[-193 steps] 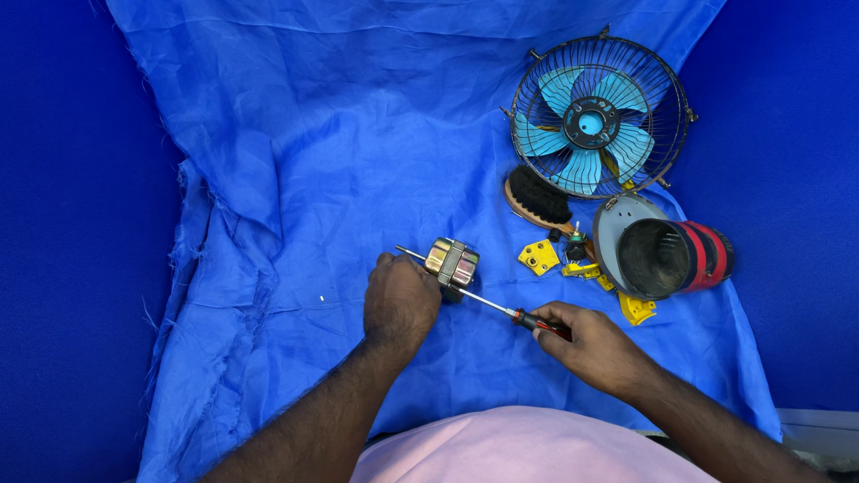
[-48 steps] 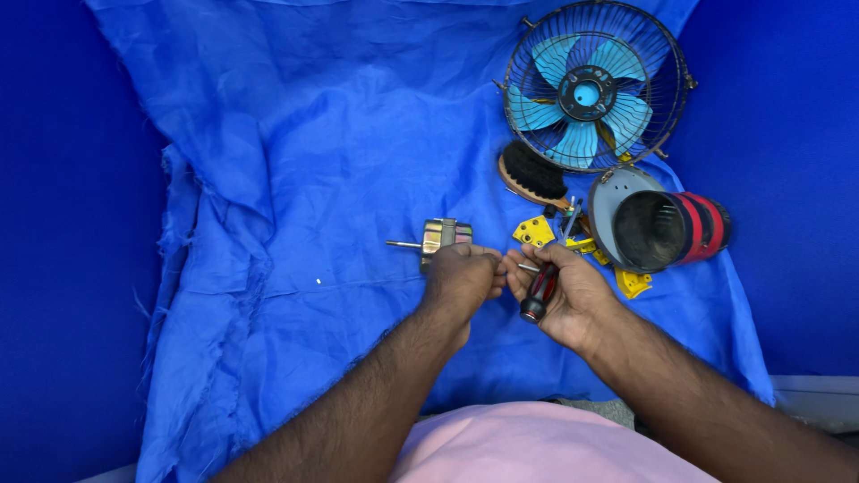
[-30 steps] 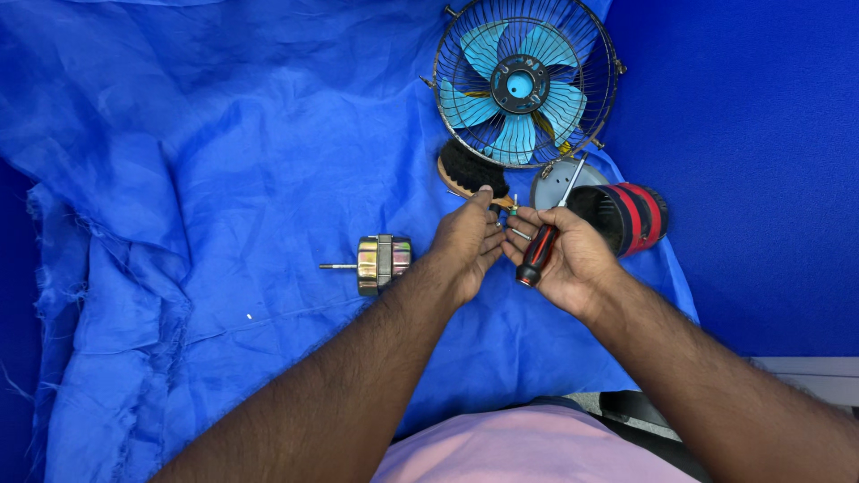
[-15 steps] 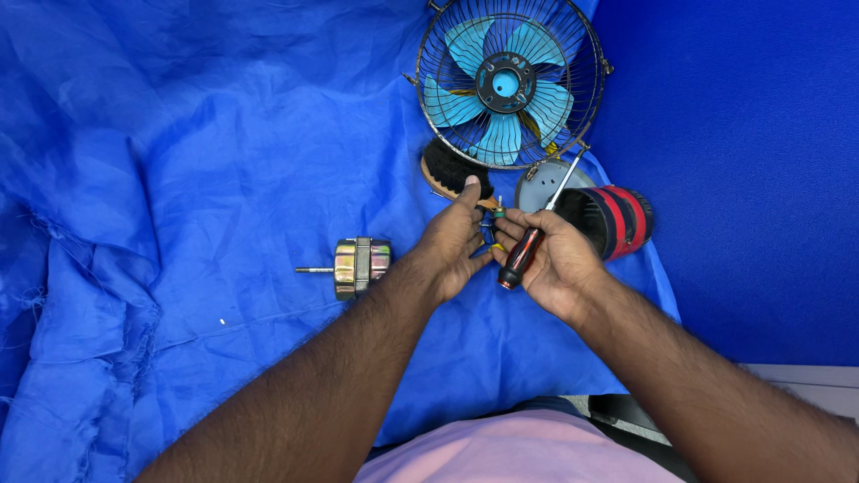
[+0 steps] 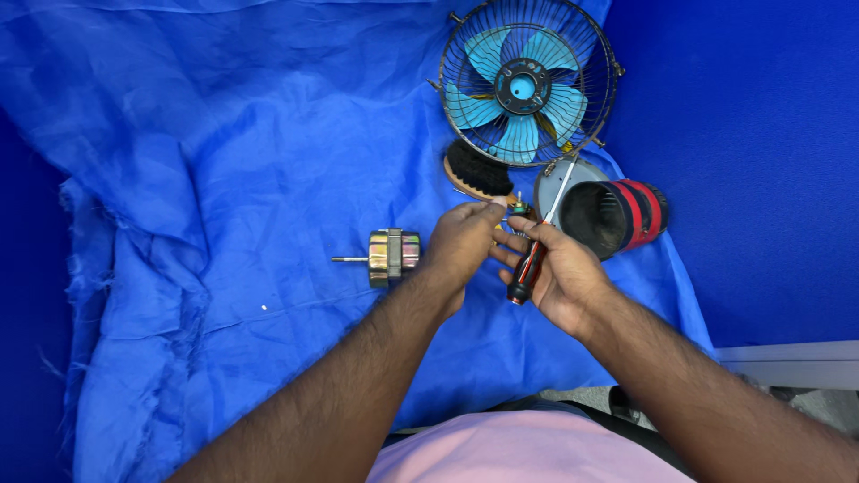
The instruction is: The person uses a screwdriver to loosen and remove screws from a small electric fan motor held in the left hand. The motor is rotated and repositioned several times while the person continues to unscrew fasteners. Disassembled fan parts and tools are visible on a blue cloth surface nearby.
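1. Blue cloth [image 5: 224, 134] spread over the table, wrinkled, frayed along its left edge.
2. Right hand [image 5: 559, 273] closed around a screwdriver [image 5: 535, 250], dark handle with red bands in the palm, shaft slanting up toward the far right corner.
3. Left hand [image 5: 461, 243] just beside it, fingertips pressed together on a small part [image 5: 517, 208] too small to identify; grip pinching.
4. Small electric motor [image 5: 392, 258] lying on the cloth near its middle, just left of the left wrist, shaft pointing left.
5. Caged fan with light-blue blades [image 5: 523, 82] flat at the far right edge.
6. Black-bristled brush [image 5: 477, 174] below the fan.
7. Red-and-black cylindrical housing [image 5: 613, 213] on its side, right of the hands.
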